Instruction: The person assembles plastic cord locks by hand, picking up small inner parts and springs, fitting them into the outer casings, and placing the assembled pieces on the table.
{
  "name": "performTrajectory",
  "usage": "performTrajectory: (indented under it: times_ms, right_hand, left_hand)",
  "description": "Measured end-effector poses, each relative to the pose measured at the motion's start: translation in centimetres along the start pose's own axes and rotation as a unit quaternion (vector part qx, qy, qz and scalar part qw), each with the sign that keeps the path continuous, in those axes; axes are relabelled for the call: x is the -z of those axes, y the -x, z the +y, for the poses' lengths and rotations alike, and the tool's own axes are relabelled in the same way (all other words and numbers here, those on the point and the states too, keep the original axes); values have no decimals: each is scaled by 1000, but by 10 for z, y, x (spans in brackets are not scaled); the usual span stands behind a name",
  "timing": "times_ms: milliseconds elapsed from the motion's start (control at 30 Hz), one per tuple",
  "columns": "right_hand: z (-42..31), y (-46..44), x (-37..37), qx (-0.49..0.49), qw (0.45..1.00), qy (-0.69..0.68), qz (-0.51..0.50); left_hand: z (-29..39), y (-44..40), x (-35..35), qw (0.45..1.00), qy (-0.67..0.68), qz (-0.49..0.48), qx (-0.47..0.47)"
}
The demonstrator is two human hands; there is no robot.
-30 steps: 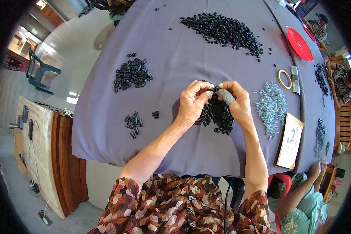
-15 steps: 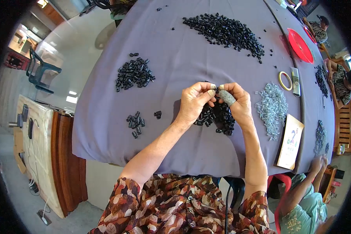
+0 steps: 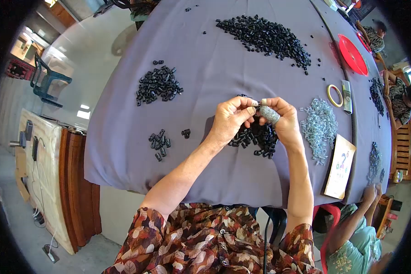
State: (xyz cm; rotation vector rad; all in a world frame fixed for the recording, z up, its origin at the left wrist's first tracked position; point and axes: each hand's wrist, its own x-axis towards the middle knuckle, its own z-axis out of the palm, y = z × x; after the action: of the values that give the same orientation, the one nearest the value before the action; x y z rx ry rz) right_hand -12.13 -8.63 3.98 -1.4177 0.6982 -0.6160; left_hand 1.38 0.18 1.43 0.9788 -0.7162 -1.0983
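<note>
- The left hand (image 3: 233,119) has its thumb and index finger pressed together at the tips, pinching a small black part (image 3: 259,106).
- The right hand (image 3: 285,121) meets it from the other side, its fingers also closed on this part; on one finger there is a grey wrap (image 3: 269,114).
- The part is held above the tabletop (image 3: 201,178), in front of the person, and the fingertips hide most of its shape.
- Just under the hands lies a near heap of black parts (image 3: 266,140); the hands stand in the way of its upper edge.
- To the left of this heap there are a single black piece (image 3: 186,133) and, beside it, a small loose group of black pieces (image 3: 159,144).
- Farther up on the left is a middle-sized black pile (image 3: 157,84), and at the far side spreads the largest black pile (image 3: 269,41).
- To the right of the right hand lies a pile of clear pieces (image 3: 318,130), with a booklet (image 3: 340,166) just beside its lower end.
- Above the clear pile are a yellow ring (image 3: 329,95) and a flat narrow packet (image 3: 347,97), close together; beyond them is a red tray (image 3: 353,55).
- On the right, other people sit around the cloth-covered surface, near more black piles (image 3: 376,93); one wears a green garment (image 3: 356,249).
- At the left, apart from the tabletop, stands a dark green chair (image 3: 50,80) on the floor.
</note>
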Motion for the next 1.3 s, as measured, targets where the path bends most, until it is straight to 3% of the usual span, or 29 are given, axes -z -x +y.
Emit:
performTrajectory:
  times_ms: [167, 567, 867, 1067, 1300]
  right_hand:
    - [1, 0, 4, -65, 995, -61, -35]
    - [-4, 2, 6, -85, 986, -89, -110]
    - [-9, 4, 6, -121, 978, -123, -120]
    - [-12, 5, 1, -89, 992, -36, -86]
    - [-7, 6, -3, -44, 996, -32, -73]
  left_hand:
    - [-2, 0, 0, 1000, -2, -4, -19]
    - [5, 5, -3, 1000, -11, -16, -15]
    - [2, 4, 1, 980, -129, -50, -144]
    - [4, 4, -3, 997, -33, -29, -68]
    - [2, 3, 0, 994, -70, -40, -79]
